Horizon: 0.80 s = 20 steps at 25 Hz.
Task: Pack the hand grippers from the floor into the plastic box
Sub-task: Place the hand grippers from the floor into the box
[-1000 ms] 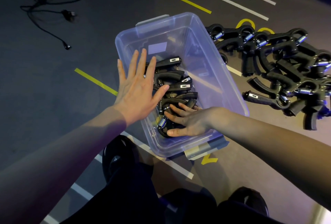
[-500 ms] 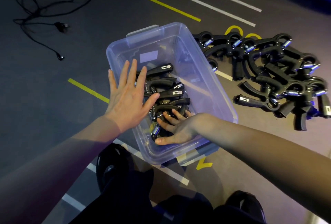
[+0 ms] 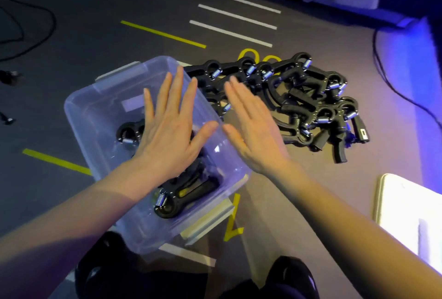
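head view: left hand [image 3: 171, 136] spread flat over the plastic box [image 3: 100, 117], several hand grippers [image 3: 189, 193] inside; right hand [image 3: 254, 129] flat, fingers together, holding nothing, near the pile of hand grippers [image 3: 301, 98] on the floor [image 3: 95, 23], right.

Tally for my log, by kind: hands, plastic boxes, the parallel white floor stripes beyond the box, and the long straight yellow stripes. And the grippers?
Hands: 2, the left hand and the right hand, both flat and empty
Plastic box: 1
White stripes: 3
Yellow stripes: 2
Total: 8
Hand grippers: they overlap too much to count.
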### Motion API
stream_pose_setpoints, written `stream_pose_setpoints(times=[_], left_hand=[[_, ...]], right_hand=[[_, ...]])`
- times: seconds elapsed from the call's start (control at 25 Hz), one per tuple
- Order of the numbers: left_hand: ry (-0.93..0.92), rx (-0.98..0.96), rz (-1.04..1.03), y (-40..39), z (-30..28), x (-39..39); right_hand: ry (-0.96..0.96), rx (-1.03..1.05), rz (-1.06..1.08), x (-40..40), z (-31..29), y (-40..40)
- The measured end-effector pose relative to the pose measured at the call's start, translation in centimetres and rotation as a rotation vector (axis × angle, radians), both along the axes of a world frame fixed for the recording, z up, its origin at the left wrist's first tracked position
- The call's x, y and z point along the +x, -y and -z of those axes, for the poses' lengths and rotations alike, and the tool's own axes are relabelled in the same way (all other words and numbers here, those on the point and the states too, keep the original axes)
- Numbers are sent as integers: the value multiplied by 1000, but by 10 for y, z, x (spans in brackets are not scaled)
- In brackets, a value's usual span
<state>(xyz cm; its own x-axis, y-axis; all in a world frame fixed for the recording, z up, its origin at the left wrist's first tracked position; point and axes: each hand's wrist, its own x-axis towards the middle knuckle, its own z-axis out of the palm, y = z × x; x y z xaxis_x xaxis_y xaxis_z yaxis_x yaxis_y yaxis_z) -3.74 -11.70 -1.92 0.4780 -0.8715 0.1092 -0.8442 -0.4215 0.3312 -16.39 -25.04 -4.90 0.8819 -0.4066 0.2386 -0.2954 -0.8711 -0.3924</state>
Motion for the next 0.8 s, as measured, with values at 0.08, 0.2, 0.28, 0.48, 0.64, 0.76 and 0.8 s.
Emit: stream_pose_setpoints(times=[0.08,0.2,0.28,0.48,0.64,0.76,0.8], left_hand=[[-32,16,94,17,3,-14],[-22,114,237,36,18,-31],[12,181,274,46,31,-35],[72,239,299,53,44,-36],[78,260,298,51,44,-34],[74,250,305,51,44,-34],[72,251,305,51,43,-34]], right_hand=[[20,39,197,-26,18,32],[-49,125,543,-74,48,82],[-188,196,753,-100,60,108],[-392,381,764,-116,76,153],[-342,691,772,-98,71,159],[-294,754,842,-85,65,164],[-276,753,860,-85,65,163]])
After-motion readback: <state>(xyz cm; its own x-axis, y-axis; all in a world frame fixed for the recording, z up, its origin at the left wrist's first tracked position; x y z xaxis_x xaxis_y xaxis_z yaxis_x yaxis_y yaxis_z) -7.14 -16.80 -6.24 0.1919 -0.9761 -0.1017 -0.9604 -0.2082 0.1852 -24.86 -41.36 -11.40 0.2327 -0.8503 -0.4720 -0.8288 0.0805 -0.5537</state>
